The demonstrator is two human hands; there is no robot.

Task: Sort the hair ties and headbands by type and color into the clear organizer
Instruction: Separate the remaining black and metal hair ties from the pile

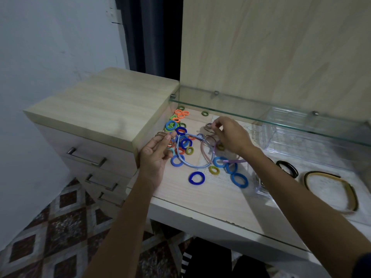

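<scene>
Colorful hair ties [196,178] scattered, headbands [331,190] beside clear organizer [313,137]

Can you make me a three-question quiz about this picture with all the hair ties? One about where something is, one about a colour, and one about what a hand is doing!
1. Where is the gold-and-black headband?
A. among the hair ties
B. apart, on the right of the desk
C. on the drawer unit

2. What colour are the hair ties bunched in the far left corner?
A. orange
B. white
C. purple

3. What is the right hand doing?
A. lying flat
B. pointing at the wall
C. pinching a small dark hair tie

Answers:
1 B, it lies alone, right of the clear organizer.
2 A, bright orange rings sit there.
3 C, fingertips close on the tie.
</scene>
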